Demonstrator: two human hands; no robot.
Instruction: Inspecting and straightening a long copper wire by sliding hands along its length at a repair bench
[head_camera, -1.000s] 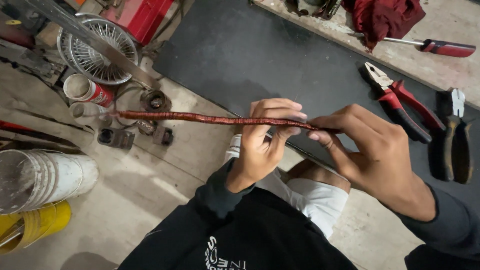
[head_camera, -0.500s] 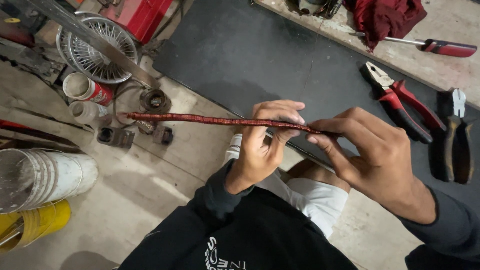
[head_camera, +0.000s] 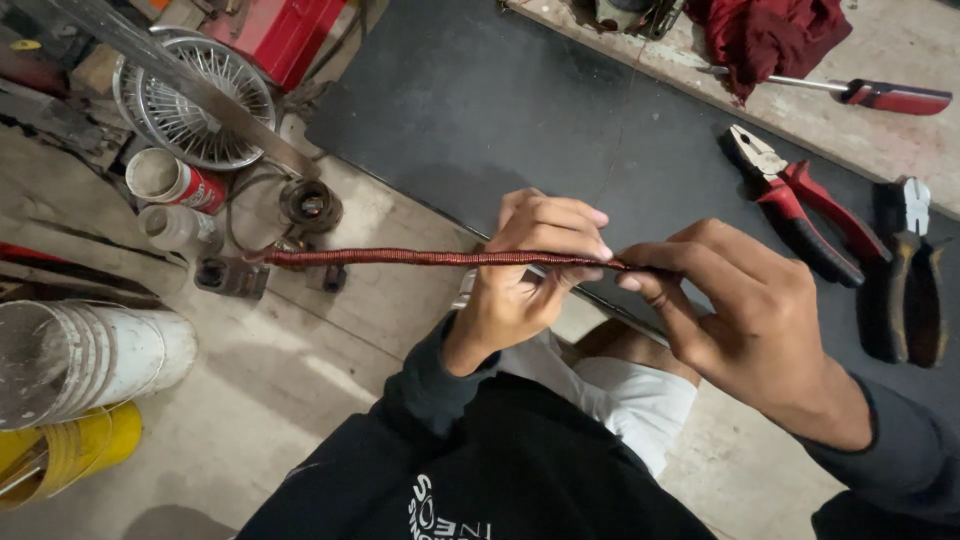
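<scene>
Both hands pinch the copper-wire coil (head_camera: 420, 258): left hand (head_camera: 520, 280) fingers closed around its middle, right hand (head_camera: 740, 310) fingertips nipping its end. Looks like binding underway; pliers (head_camera: 800, 205) lie beyond the right fingers.

Long thin rod (head_camera: 430, 258) wrapped w/ tight reddish-brown wire coils, lying approx level, held up in the air just in front of the black mat (head_camera: 500, 110). Its right end sits over the mat's near edge; left end sticks out free, well off the mat's left side
</scene>
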